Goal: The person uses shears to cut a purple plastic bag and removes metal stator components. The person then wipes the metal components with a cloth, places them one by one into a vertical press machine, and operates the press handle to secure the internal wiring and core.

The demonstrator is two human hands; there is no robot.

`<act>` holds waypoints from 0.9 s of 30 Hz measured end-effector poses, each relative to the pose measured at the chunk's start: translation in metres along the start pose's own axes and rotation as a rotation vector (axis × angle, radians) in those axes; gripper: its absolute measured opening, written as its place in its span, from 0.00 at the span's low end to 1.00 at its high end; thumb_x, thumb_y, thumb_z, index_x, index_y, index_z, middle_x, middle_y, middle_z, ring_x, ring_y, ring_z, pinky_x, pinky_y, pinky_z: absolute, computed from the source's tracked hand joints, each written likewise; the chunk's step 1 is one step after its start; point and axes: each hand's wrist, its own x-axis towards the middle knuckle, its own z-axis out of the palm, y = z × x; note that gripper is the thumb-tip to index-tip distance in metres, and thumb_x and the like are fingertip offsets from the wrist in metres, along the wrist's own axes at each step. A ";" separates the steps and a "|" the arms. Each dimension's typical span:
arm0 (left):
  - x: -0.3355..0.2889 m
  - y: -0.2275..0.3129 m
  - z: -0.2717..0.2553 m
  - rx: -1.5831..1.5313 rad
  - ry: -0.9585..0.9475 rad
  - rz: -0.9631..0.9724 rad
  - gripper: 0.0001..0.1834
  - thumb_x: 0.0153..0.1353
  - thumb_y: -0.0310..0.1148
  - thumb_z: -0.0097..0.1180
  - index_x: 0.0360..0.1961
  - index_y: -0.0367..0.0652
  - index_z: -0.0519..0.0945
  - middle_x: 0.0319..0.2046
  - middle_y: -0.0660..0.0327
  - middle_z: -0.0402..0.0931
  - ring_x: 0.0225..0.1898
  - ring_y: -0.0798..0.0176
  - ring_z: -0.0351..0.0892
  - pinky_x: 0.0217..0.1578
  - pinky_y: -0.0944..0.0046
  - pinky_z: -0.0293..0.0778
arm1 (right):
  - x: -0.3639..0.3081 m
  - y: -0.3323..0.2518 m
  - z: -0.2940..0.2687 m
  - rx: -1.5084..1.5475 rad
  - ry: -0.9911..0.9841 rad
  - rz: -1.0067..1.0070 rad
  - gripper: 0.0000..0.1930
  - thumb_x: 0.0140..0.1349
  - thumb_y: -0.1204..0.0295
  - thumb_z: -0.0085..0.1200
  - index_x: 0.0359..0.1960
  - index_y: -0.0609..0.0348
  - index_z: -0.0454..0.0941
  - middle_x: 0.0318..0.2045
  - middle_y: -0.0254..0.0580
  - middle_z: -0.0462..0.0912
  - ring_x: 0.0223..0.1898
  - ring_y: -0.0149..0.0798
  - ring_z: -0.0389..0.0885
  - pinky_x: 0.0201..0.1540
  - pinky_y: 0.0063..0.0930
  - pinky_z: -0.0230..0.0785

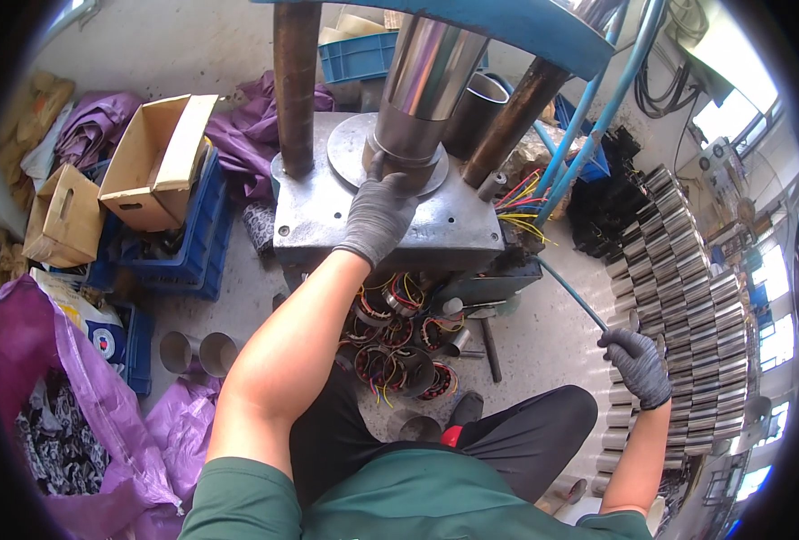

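My left hand [379, 216], in a grey work glove, is at the press with its fingers against a short dark metal cylinder [426, 168] and the thumb side up. That cylinder stands on a round steel plate [347, 151], directly under the shiny ram [431, 72]; the ram's lower end meets it. Part of the cylinder is hidden behind my glove. Out to the right, my right hand [638, 367], gloved too, is closed around the end of a thin blue lever rod [572, 292] that runs back to the press.
Several wire-wound stators [395, 333] lie below the press table [314, 216]. Rows of metal sleeves [687, 315] fill the right side. Cardboard boxes [152, 162] rest on blue crates [183, 261] at left, near purple sheeting [102, 405]. Steel columns [296, 90] flank the ram.
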 end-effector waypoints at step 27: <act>-0.049 0.009 -0.011 0.360 -0.256 0.388 0.37 0.56 0.36 0.69 0.67 0.40 0.72 0.66 0.44 0.71 0.67 0.40 0.69 0.68 0.47 0.67 | 0.194 -0.086 -0.117 -0.541 0.865 -0.255 0.26 0.68 0.47 0.55 0.47 0.60 0.86 0.45 0.58 0.86 0.50 0.56 0.84 0.54 0.47 0.75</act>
